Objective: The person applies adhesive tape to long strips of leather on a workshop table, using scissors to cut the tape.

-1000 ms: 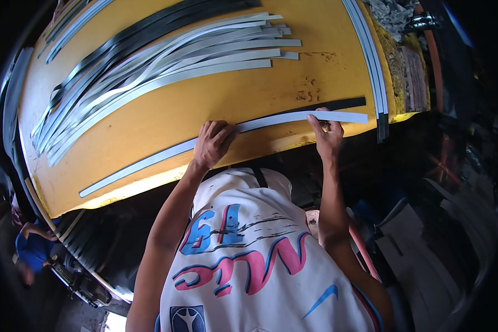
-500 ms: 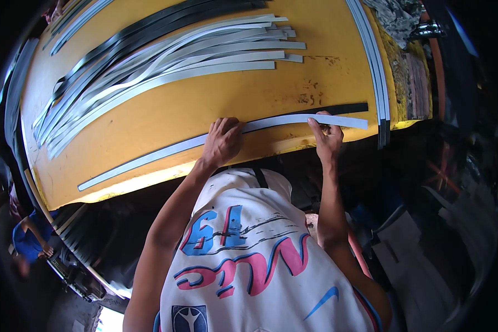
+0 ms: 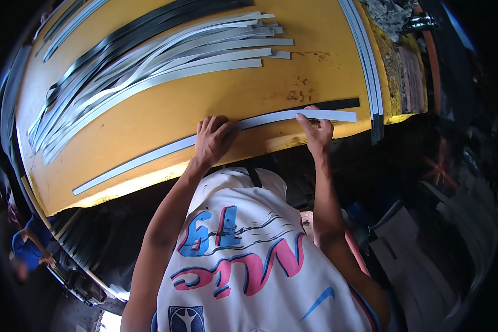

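Observation:
A long white strip [image 3: 144,157] lies over a black strip [image 3: 340,103] along the near edge of the yellow table. My left hand [image 3: 213,138] presses down on the middle of the white strip, its fingers curled over it. Toward the right end, my right hand [image 3: 318,133] pinches the white strip between thumb and fingers. That end sits apart from the black strip, which shows behind it. Further left the two strips lie one on the other, with a thin dark edge showing beside the white.
On the yellow table [image 3: 193,99] lie a pile of white strips [image 3: 205,58] and black strips [image 3: 149,25]. More strips [image 3: 365,55] hang over the right edge. A person in blue [image 3: 30,243] is at lower left. Grey sheets [image 3: 409,249] stand at lower right.
The whole view has shifted slightly, moving the scene a little left. Both hands keep about the same places on the white strip.

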The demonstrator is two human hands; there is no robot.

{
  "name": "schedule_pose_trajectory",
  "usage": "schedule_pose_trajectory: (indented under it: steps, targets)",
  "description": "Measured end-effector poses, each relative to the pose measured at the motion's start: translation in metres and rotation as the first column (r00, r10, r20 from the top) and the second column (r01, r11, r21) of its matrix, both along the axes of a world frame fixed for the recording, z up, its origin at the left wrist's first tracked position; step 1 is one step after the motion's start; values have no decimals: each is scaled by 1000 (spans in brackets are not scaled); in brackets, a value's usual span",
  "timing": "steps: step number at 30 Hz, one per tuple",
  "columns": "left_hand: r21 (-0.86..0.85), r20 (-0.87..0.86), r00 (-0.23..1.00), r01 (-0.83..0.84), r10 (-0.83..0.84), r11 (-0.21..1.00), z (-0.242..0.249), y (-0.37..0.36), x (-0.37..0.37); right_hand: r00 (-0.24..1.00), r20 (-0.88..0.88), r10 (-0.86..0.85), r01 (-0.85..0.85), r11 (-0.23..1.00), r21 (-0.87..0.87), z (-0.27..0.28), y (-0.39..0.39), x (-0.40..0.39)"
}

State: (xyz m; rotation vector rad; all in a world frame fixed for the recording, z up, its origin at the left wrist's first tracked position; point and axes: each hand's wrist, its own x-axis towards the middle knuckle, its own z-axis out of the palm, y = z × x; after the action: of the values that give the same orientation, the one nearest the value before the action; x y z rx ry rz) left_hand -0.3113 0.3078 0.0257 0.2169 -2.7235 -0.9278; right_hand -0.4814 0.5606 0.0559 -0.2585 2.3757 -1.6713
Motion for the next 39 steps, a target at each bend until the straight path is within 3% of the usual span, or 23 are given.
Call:
schedule_pose_trajectory:
  steps: [4,7,9,14,27,39]
  targets:
    - [-44,15,1000,11,-11,999,6,-8,8,1000,12,28,-27,996,-80,-7,-8,6]
    - [27,69,997,-16,14,1000,9,-6,7,996,20,88,-88,996,-22,-12,-8,7]
    - [84,-7,1000,4,-4,996,7,2,0,995,11,100,-100,995,-15,-13,-6,7]
    - [70,5,999,-37,37,997,1,9,-7,989,11,145,-145,989,-3,-6,-4,5]
    - [52,-29,999,-39,40,998,4,9,-9,995,4,102,-102,994,-47,-7,-8,5]
    - [54,-39,999,-27,29,998,3,8,-9,994,-13,107,-106,994,30,-11,-9,2]
